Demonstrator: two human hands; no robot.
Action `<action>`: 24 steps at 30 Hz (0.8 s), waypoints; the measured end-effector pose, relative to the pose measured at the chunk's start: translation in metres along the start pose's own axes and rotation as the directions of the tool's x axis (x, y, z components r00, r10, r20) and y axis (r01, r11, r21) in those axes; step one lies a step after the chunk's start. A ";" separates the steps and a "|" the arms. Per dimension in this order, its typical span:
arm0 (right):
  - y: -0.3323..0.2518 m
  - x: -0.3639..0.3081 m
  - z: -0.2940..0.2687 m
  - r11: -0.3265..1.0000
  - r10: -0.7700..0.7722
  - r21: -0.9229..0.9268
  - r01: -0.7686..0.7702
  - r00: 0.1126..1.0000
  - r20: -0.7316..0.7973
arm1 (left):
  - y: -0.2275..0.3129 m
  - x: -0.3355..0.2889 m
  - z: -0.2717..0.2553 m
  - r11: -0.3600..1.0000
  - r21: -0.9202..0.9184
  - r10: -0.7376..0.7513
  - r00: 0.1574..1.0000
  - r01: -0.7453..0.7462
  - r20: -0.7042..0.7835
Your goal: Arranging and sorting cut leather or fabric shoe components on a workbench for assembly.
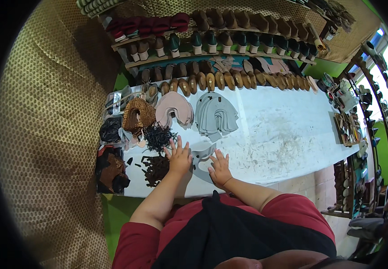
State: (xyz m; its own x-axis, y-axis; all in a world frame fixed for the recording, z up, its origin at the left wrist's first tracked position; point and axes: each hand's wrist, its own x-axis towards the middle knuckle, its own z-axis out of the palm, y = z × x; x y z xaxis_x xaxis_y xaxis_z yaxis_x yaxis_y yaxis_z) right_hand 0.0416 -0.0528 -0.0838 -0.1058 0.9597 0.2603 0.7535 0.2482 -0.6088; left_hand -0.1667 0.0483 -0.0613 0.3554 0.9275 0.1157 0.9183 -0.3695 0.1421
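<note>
Both of my hands hover over or rest on the white tabletop near its front edge, fingers spread; contact is hard to judge. My left hand (179, 158) is beside a heap of thin black strips (158, 138) and a pile of dark brown cut pieces (156, 167). Between the hands lies a curved grey shoe-upper piece (204, 154), and my right hand (221, 167) has its fingertips by that piece's right end. Farther back sit a fanned stack of grey U-shaped pieces (216, 117), a pink stack (174, 110) and leopard-print pieces (138, 114).
Rows of brown shoe lasts (229, 80) line the table's back, below shelves of heeled shoes (212, 42). Dark scraps (112, 169) and a black bag (111, 130) are at the left edge. A tool box (349, 127) stands at the right end, shoe racks (371, 103) beyond.
</note>
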 end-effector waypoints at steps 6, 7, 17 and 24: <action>0.017 0.023 0.002 0.952 0.303 0.006 -0.305 0.944 -0.132 | 0.005 0.003 -0.006 0.974 -0.175 -0.107 0.975 0.142 0.194; 0.020 0.032 -0.001 0.916 0.393 -0.021 -0.402 0.904 -0.168 | 0.003 0.005 -0.004 0.975 -0.176 -0.106 0.976 0.140 0.191; 0.037 0.074 -0.034 0.914 0.404 -0.032 -0.403 0.905 0.132 | -0.003 0.009 -0.009 0.957 -0.239 -0.131 0.978 0.168 0.162; 0.047 0.051 -0.025 0.893 0.426 -0.117 -0.435 0.900 -0.097 | 0.015 -0.006 0.019 0.963 0.064 0.267 0.959 -0.262 -0.089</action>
State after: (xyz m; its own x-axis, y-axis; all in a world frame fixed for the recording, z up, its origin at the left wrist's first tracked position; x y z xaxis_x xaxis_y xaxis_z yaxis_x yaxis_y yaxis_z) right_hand 0.0879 0.0049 -0.0802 0.2886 0.9563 0.0479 0.7948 -0.2114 -0.5689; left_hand -0.1518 0.0385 -0.0782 0.5707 0.7862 0.2369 0.8022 -0.5955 0.0439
